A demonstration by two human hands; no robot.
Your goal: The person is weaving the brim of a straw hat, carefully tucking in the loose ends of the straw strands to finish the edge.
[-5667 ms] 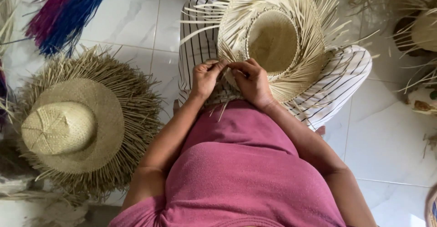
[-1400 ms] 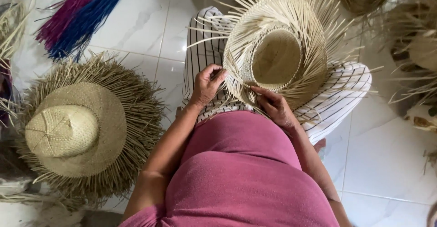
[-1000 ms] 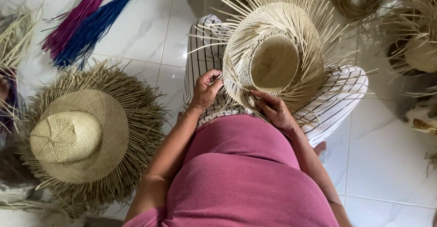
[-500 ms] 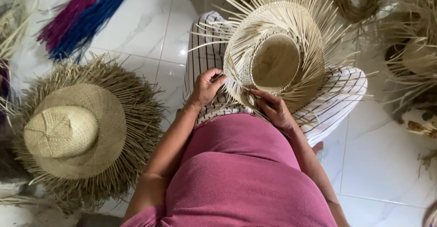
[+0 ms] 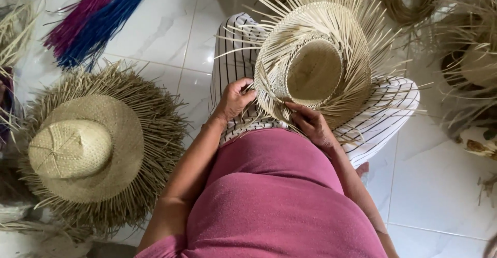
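Observation:
A half-woven pale straw hat rests upside down on my lap, over striped trousers, with loose straw strands sticking out all round its brim. My left hand pinches strands at the brim's near left edge. My right hand grips strands at the brim's near edge, just beside the left. Both hands are closed on straw. The crown's hollow faces up and nothing lies in it.
A second straw hat with a ragged unfinished brim lies on the white tiled floor at the left. Bundles of purple and blue fibre lie at the upper left. More straw pieces and hats crowd the right edge.
My hands, close together at the brim's near edge several seconds ago, have moved a little apart. The hat has turned slightly on my lap. The view has shifted a bit.

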